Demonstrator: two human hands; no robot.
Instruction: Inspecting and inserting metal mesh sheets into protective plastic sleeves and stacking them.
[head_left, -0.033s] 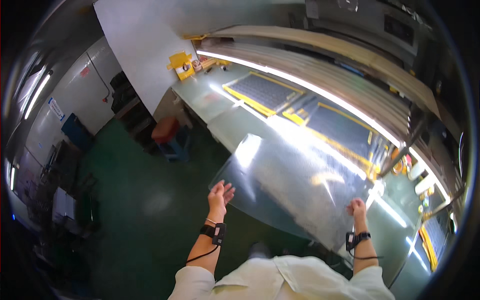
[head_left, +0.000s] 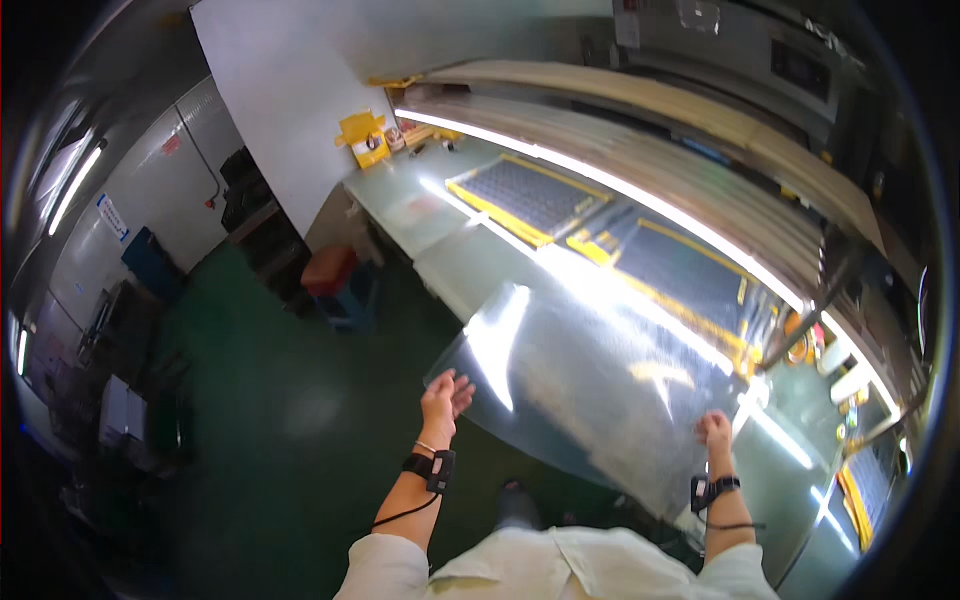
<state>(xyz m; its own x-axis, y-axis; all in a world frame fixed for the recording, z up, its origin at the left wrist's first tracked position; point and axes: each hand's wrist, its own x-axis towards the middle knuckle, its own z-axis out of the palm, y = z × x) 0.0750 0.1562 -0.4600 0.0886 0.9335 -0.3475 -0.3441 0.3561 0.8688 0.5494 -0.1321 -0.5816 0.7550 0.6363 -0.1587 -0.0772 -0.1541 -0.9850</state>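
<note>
A large clear plastic sheet (head_left: 560,400) spans the space between my hands, bowed and shiny with glare. At its left edge, my left hand (head_left: 443,405) grips the sheet near a corner, with the fingers curled and partly apart. My right hand (head_left: 714,432) pinches the opposite side, its fingers folded. The sheet's far part overlaps the workbench (head_left: 450,255), while its near left part hangs over the floor. Whether its far part touches the benchtop I cannot tell. Black straps with small cabled boxes are on both my wrists.
Dark gridded panels with yellow borders (head_left: 530,195) lie along the bench beneath a bright tube light (head_left: 600,187). A yellow box (head_left: 365,140) stands at the far left end. A stool with a reddish-brown seat (head_left: 330,270) is left of the bench. Bottles and tape rolls sit at right.
The sheet has dipped slightly toward me and its curve has shifted, with the glare on its left part now longer. Both hands sit a little lower in the picture, still on the sheet.
</note>
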